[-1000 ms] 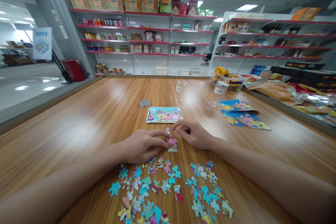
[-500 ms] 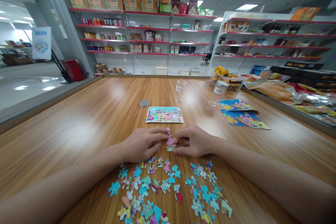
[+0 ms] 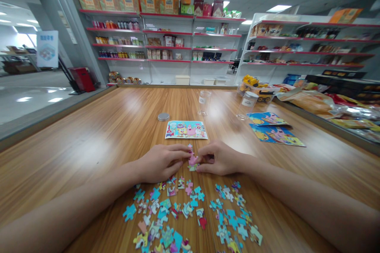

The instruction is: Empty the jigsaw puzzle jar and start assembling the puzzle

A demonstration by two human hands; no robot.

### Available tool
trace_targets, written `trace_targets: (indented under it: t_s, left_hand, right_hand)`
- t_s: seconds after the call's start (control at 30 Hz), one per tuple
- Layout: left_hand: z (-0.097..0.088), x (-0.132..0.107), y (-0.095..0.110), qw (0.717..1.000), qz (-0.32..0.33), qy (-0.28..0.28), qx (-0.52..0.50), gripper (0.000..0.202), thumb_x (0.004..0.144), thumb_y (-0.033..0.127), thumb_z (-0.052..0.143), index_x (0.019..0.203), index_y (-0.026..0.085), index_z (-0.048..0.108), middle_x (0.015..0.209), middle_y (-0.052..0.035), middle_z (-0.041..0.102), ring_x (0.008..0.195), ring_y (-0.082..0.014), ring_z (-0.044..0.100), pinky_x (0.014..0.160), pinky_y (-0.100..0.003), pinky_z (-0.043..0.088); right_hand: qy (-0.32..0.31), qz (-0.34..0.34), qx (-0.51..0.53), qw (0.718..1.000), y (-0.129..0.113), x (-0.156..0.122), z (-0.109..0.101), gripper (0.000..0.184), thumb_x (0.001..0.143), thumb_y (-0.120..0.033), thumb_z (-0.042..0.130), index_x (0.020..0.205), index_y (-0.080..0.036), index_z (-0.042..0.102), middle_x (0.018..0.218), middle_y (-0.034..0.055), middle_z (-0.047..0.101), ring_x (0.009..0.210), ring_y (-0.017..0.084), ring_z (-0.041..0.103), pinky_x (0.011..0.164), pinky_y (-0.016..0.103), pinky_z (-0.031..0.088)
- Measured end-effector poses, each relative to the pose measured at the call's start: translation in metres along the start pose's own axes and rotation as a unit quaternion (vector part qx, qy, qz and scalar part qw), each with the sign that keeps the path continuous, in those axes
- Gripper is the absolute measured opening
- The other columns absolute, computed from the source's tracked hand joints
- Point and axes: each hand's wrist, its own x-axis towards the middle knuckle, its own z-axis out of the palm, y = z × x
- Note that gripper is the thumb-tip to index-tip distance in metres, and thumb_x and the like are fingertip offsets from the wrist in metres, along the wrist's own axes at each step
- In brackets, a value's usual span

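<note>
- Right hand [image 3: 221, 159] has come nearer, half-curled, touching one joined pink strip [image 3: 192, 160] mid-table; grip unclear.
- Two loose-piece groups [image 3: 166, 237], nearest.
- Left hand [image 3: 162, 162] half-open, fingertips on strip.
- One picture sheet [image 3: 186, 130] beyond.
- Two jars [image 3: 204, 103] toward table's [image 3: 133, 106] far edge.

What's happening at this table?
A person has both hands at a small joined strip of puzzle pieces on a wooden table: the left hand at its left side, the right hand at its right. Loose pieces lie in two groups nearer the person. Just beyond the strip is a cartoon picture card, with a silver lid and two clear jars farther back.
</note>
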Motion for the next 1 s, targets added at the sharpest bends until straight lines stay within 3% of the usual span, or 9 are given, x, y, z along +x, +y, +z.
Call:
trace_targets:
  t_s: [0.2,0.4,0.53,0.6,0.67,0.7,0.73,0.83,1.0]
  left_hand:
    - [0.000,0.000,-0.001,1.000,0.006,0.002,0.001,0.034,0.098,0.021,0.046,0.128,0.022,0.063,0.138,-0.0067,0.059,0.118,-0.0215,0.063,0.100,-0.035,0.053]
    - [0.000,0.000,-0.001,1.000,0.000,-0.003,-0.017,0.035,0.098,0.021,0.047,0.128,0.022,0.064,0.139,-0.0063,0.059,0.120,-0.0224,0.062,0.102,-0.037,0.052]
    - [-0.002,0.002,-0.002,0.990,-0.026,0.031,-0.137,0.031,0.094,0.021,0.054,0.121,0.023,0.069,0.135,-0.0068,0.061,0.114,-0.0211,0.064,0.095,-0.034,0.053]
    - [-0.004,0.003,-0.008,0.942,-0.116,0.086,-0.302,0.025,0.092,0.026,0.060,0.114,0.020,0.072,0.124,-0.0089,0.066,0.080,-0.0123,0.068,0.064,-0.021,0.054]
    - [-0.008,0.002,-0.019,0.825,-0.233,0.163,-0.488,0.023,0.088,0.032,0.066,0.101,0.013,0.072,0.095,-0.0068,0.070,0.043,-0.0020,0.048,0.036,-0.013,0.032]
    - [-0.010,0.001,-0.026,0.755,-0.275,0.200,-0.561,0.024,0.085,0.034,0.070,0.091,0.011,0.070,0.077,-0.0024,0.065,0.036,-0.0003,0.036,0.031,-0.013,0.021]
    - [-0.013,-0.001,-0.033,0.712,-0.294,0.223,-0.598,0.026,0.082,0.036,0.072,0.082,0.010,0.066,0.062,0.0027,0.055,0.033,-0.0004,0.029,0.030,-0.013,0.017]
    - [-0.019,-0.005,-0.051,0.664,-0.310,0.246,-0.635,0.040,0.078,0.038,0.072,0.058,0.015,0.046,0.046,0.0094,0.028,0.031,-0.0024,0.020,0.029,-0.014,0.015]
    - [-0.020,-0.004,-0.064,0.614,-0.333,0.286,-0.656,0.047,0.074,0.028,0.067,0.048,0.018,0.030,0.041,0.0090,0.021,0.029,-0.0032,0.017,0.029,-0.017,0.012]
  right_hand:
    - [-0.005,0.016,0.018,1.000,0.001,0.001,0.001,0.027,0.086,-0.037,0.071,0.103,-0.018,0.078,0.077,0.0051,0.071,0.062,0.012,0.055,0.059,0.022,0.042]
    - [-0.006,0.015,0.025,1.000,0.002,0.001,0.002,0.025,0.086,-0.038,0.070,0.089,-0.015,0.079,0.070,0.0048,0.069,0.058,0.010,0.052,0.055,0.022,0.038]
    - [0.009,0.028,0.090,0.996,0.005,0.003,0.000,0.035,0.086,-0.047,0.068,0.082,-0.013,0.077,0.062,0.0017,0.061,0.056,0.009,0.047,0.052,0.022,0.033]
    - [0.058,0.061,0.164,0.983,0.012,0.004,-0.002,0.046,0.086,-0.054,0.064,0.071,-0.011,0.071,0.052,-0.0016,0.049,0.049,0.008,0.038,0.047,0.022,0.027]
    - [0.125,0.114,0.255,0.952,0.023,0.005,-0.004,0.051,0.083,-0.060,0.063,0.065,-0.012,0.063,0.045,-0.0052,0.037,0.043,0.006,0.029,0.043,0.022,0.019]
    - [0.151,0.137,0.294,0.934,0.029,0.006,-0.005,0.050,0.081,-0.061,0.064,0.064,-0.013,0.060,0.044,-0.0063,0.034,0.041,0.006,0.026,0.041,0.022,0.017]
    - [0.172,0.154,0.321,0.919,0.034,0.006,-0.006,0.049,0.078,-0.060,0.065,0.062,-0.015,0.057,0.044,-0.0069,0.033,0.040,0.006,0.024,0.040,0.022,0.016]
    - [0.200,0.168,0.329,0.907,0.046,0.009,-0.007,0.045,0.074,-0.056,0.065,0.057,-0.018,0.048,0.045,-0.0065,0.034,0.040,0.006,0.023,0.040,0.022,0.015]
    - [0.241,0.152,0.274,0.919,0.047,0.019,-0.004,0.041,0.069,-0.045,0.066,0.047,-0.017,0.046,0.043,-0.0038,0.038,0.041,0.006,0.029,0.042,0.023,0.016]
